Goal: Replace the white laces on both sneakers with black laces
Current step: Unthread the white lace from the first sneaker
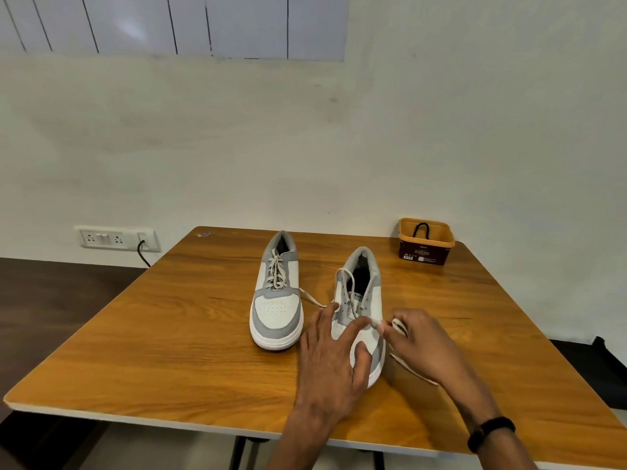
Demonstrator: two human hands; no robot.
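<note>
**Head view: white lace coming out of the right-hand sneaker**

Head view, starting at the left edge: a wall socket (117, 237) sits beside the wooden table (169, 351). Left of centre stands the first sneaker (276, 300), toe toward the camera and fully laced in white. Just right of it is the second sneaker (361, 310), its long axis running from near to far, with its white lace (346, 283) loosened and looping up from the upper eyelets. The left hand (330, 361) rests over its toe with fingers spread and fairly straight, steadying the shoe and gripping nothing. The right hand (420, 344), just beside the shoe's right flank, pinches a stretch of the lace between fingertips. It is the nearer hand to the eyelets, so the pull probably goes rightward, across the shoe's axis. At the upper right of the table an orange tub (425, 242) holds the black laces (421, 229) (only one loop shows above the rim).
</note>
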